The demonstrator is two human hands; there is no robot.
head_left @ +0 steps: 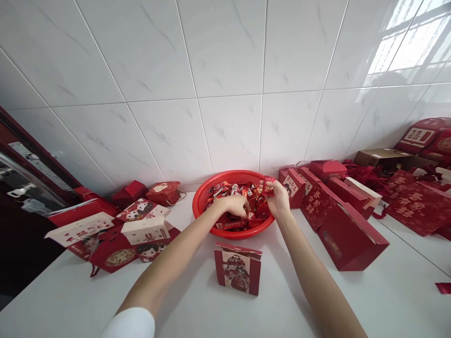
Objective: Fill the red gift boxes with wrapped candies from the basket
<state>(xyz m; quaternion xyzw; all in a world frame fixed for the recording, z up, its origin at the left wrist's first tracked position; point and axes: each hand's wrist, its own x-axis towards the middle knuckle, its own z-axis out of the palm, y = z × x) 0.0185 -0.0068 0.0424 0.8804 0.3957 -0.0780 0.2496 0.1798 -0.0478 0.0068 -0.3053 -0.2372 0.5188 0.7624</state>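
A red plastic basket (201,206) full of wrapped candies (230,220) stands near the tiled wall. My left hand (237,206) reaches into it, fingers curled down among the candies; whatever they grip is hidden. Over the basket's right rim, my right hand (279,197) is closed on a red-wrapped candy (269,184). In front of the basket stands a small red gift box (238,272), upright, with a printed picture on its front and its top flaps apart. Neither hand touches this box.
Several red and cream gift boxes (148,232) sit at the left. More red boxes (352,237) line the right side, with flat red bags or boxes (410,202) and a cardboard box (382,155) beyond. White tiles (232,131) close off the back.
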